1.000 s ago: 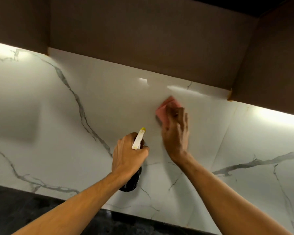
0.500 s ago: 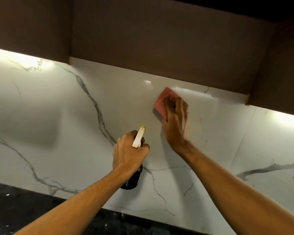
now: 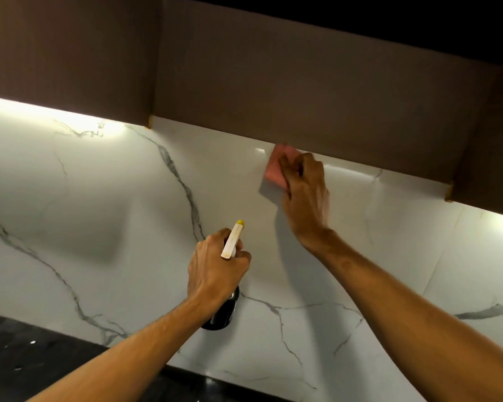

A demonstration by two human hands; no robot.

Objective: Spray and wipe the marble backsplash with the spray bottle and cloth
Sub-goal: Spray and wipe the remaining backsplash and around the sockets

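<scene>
From the head view, the right hand (image 3: 304, 195) is pressing a pink cloth (image 3: 276, 166) flat against the white marble backsplash (image 3: 114, 198), high up, where the cloth's top edge is touching the underside line of the brown cabinet (image 3: 302, 88). The fingers (image 3: 288, 165) of that hand are lying bunched together on the cloth, covering its right part, and they are looking slightly blurred. The left hand (image 3: 215, 271) is holding a spray bottle (image 3: 222, 311) upright, lower down and to the left of the cloth, just in front of the backsplash; its fingers are clamped around the bottle's neck. The bottle's white trigger head with a yellow tip (image 3: 240, 222) is pointing up and toward the wall, while its dark body is sticking out below the fist. Grey veins are running across the marble, and light is glowing under the cabinet at the far left and far right. A dark tabletop (image 3: 26, 352) is showing at the lower left
</scene>
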